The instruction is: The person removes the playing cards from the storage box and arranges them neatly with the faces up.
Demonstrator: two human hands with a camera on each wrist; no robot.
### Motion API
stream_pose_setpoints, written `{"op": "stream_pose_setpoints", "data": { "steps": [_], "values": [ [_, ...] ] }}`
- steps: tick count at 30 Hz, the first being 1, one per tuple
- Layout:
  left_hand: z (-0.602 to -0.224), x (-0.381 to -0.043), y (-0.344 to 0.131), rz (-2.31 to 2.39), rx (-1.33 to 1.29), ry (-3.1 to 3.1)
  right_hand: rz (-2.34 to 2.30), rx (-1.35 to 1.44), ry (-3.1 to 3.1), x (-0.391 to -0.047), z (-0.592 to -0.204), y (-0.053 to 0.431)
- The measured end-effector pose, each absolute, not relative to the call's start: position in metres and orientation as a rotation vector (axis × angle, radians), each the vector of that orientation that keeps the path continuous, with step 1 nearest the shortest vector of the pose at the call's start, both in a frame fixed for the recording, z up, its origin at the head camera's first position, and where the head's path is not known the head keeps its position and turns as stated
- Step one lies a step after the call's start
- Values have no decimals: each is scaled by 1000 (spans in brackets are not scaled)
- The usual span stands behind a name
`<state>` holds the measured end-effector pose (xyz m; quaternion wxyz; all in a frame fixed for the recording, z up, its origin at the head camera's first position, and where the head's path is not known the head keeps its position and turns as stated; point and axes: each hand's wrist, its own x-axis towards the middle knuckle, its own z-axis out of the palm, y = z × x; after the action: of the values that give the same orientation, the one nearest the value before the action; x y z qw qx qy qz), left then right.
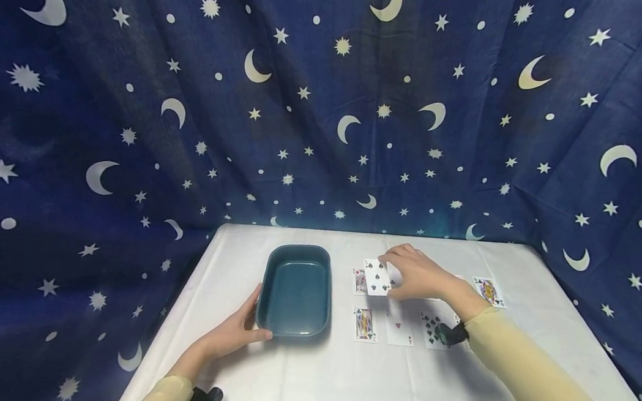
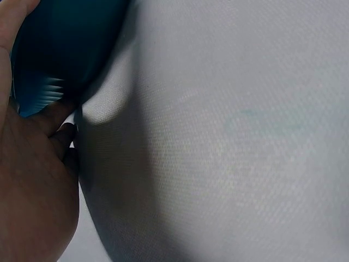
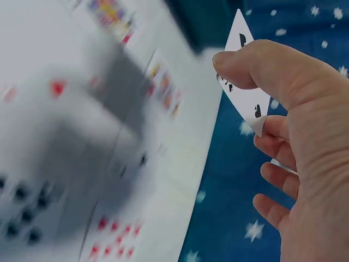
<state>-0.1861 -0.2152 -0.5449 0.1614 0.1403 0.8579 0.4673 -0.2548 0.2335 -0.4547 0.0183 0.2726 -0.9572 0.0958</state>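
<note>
My left hand [image 1: 235, 331] holds the left side of a deep teal rectangular dish [image 1: 298, 334], thumb at its near-left corner and fingers along the outer wall. The left wrist view catches the dish's dark wall [image 2: 71, 49] beside the fingers. On the right, my right hand [image 1: 416, 274] pinches a five of spades [image 1: 377, 277] by its edge, over the upper row of playing cards. Its thumb [image 3: 240, 68] lies across the card's face in the right wrist view, with the other fingers loosely bent behind.
Face-up cards lie in rows on the white tablecloth: a red face card [image 1: 359, 281], a club face card [image 1: 365, 325], a card with one red heart [image 1: 398, 327], and a many-spade card [image 1: 432, 330]. Another face card [image 1: 489, 291] sits farther right. A starry blue curtain [image 1: 317, 133] hangs behind.
</note>
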Motion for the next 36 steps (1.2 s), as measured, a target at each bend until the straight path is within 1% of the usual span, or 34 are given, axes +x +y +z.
{"op": "stream_pose_setpoints", "data": {
  "steps": [10,16,26,31,36],
  "values": [
    [-545,-186,-215,1340,401,2447,179,729,-3037,-228,-476,310],
    [-542,-183,-213,1361,452,2443,133,643,-3082,-207,-489,351],
    [-544,-184,-214,1347,454,2457,43,571,-3063,-178,-496,413],
    [-541,-184,-213,1320,412,2453,12,505,-3080,-167,-499,440],
    [-540,-184,-212,1310,402,2456,-20,502,-3074,-158,-504,455]
  ]
}}
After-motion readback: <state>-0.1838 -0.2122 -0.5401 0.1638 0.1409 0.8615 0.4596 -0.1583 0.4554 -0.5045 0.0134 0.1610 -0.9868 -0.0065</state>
